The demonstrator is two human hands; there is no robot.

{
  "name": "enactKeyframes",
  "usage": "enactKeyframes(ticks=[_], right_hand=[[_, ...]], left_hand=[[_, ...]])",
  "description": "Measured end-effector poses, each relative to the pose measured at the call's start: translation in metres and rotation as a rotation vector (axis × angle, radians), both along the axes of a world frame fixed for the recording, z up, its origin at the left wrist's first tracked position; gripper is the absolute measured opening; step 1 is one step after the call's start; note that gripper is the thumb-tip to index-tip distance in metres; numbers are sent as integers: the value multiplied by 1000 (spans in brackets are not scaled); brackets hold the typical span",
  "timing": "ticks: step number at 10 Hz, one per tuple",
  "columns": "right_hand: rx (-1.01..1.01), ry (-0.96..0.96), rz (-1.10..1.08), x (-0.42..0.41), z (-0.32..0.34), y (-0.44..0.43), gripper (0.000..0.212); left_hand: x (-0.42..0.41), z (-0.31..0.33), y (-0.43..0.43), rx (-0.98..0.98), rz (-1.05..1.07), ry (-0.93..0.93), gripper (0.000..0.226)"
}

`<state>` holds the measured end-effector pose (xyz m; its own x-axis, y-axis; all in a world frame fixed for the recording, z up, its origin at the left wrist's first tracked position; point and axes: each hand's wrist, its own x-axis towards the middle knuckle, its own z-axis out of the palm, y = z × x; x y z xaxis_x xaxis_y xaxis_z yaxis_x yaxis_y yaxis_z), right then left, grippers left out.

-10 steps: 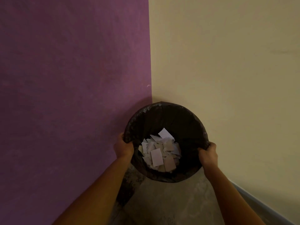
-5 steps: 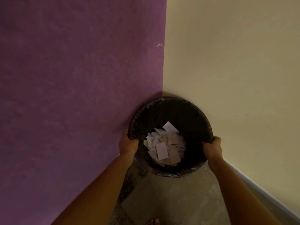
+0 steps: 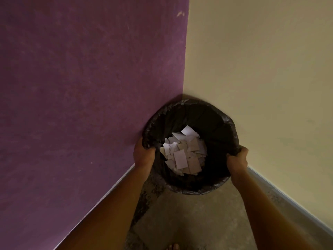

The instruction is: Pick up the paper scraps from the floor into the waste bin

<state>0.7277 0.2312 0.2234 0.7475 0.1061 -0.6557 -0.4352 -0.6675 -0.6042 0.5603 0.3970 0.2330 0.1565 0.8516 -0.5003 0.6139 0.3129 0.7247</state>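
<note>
A round waste bin (image 3: 212, 121) lined with a black plastic bag sits in the corner where two walls meet. Several white paper scraps (image 3: 183, 154) lie piled at its bottom. My left hand (image 3: 143, 155) grips the bin's left rim and my right hand (image 3: 236, 159) grips its right rim. Both forearms reach in from the bottom of the view.
A purple wall (image 3: 81, 105) stands on the left and a cream wall (image 3: 261, 69) on the right, each with a pale skirting strip. The mottled grey floor (image 3: 194, 217) shows no scraps. A toe (image 3: 173, 247) shows at the bottom edge.
The bin, held by both hands, has gone deeper into the corner and lower. The view has tilted down, showing more floor and the skirting on both sides.
</note>
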Motion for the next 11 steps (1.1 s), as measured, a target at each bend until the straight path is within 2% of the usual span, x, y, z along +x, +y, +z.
enactKeyframes(ticks=[1,4,5,8,9,10,11], right_hand=[[4,-8,20,0,2,1,39],[-3,-34,71,1,9,-5,48],[3,-67,114,-2,17,-10,54],[2,-77,213,-21,42,-22,48],[37,-93,228,-31,61,-34,48],[59,-152,197,-40,93,-48,45],[109,-287,118,-52,137,-71,38]], left_hand=[[2,0,1,26,-32,28,38],[-3,8,-3,-80,-109,64,54],[-4,17,-14,-55,-114,54,58],[-20,40,-43,-136,-286,155,61],[-32,58,-51,-107,-354,155,58],[-40,84,-57,40,-446,224,58],[-46,129,-68,231,-566,369,60]])
